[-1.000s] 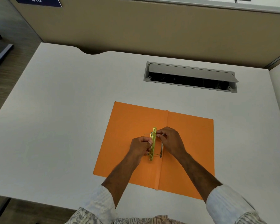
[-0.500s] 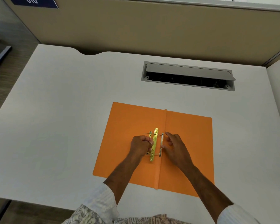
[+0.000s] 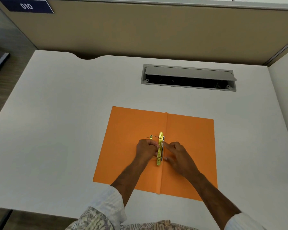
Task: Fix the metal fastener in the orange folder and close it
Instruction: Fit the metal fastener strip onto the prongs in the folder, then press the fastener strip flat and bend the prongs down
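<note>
Brass fastener bar [image 3: 160, 148] lies along the spine of the orange folder [image 3: 130, 156], just left of the center crease, and I think this is the reason for everything else here. The folder is opened flat on the white counter [image 3: 56, 130], its near edge close to me, so the two covers give a firm floor to push against.

My left hand [image 3: 147, 149] touches the bar from the left. Its fingers are curled and seem to pinch the bar or a thin prong at its edge; I cannot tell which one exactly. I judge it holds the bar steady so that it does not slide on the smooth card. My right hand [image 3: 177, 154] comes from the other side, with the index finger stretched onto the upper part of the bar and the thumb near its lower end. These fingers press more than they grip, and they enclose nothing that I can see.

One small brass slider [image 3: 151, 137] with a thin wire prong lies on the left cover, just beside the upper end of the bar. It looks not yet locked, so I judge the fastening is unfinished and the closing is not begun.

Farther away, the grey cable hatch [image 3: 188, 77] stands half open in the counter, well apart from the folder.
</note>
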The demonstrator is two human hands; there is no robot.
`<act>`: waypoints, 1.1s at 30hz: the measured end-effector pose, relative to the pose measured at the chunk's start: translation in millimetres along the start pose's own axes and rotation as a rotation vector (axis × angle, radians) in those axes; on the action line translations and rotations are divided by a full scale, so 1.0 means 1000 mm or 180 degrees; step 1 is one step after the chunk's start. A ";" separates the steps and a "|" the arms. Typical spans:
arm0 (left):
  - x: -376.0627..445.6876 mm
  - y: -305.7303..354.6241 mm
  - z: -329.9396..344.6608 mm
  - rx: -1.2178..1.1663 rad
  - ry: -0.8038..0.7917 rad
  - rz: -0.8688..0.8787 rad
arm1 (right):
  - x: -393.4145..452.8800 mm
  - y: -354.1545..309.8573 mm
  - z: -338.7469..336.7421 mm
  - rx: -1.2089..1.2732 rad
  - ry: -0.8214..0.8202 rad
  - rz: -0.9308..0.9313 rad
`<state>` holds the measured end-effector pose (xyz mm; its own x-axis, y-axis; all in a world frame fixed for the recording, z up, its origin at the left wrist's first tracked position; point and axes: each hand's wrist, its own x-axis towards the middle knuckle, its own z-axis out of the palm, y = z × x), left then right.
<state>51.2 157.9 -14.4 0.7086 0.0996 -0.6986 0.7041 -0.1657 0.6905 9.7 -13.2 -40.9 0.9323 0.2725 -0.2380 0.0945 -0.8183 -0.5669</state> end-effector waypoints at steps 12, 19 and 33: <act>0.000 0.003 0.010 0.0517 0.0062 0.0066 | -0.010 -0.006 -0.004 -0.0126 -0.0273 -0.0015; 0.000 0.009 0.013 0.0611 -0.0013 -0.0028 | -0.008 -0.007 -0.002 -0.0193 -0.0219 0.0054; -0.001 0.014 0.021 0.1105 0.0164 0.0219 | -0.008 -0.011 -0.004 -0.0556 -0.0160 0.0168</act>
<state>59.3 134.9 -8.5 0.7614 0.1245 -0.6362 0.6029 -0.4965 0.6245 2.9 -8.3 -29.6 0.9193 0.2482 -0.3053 0.1092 -0.9064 -0.4081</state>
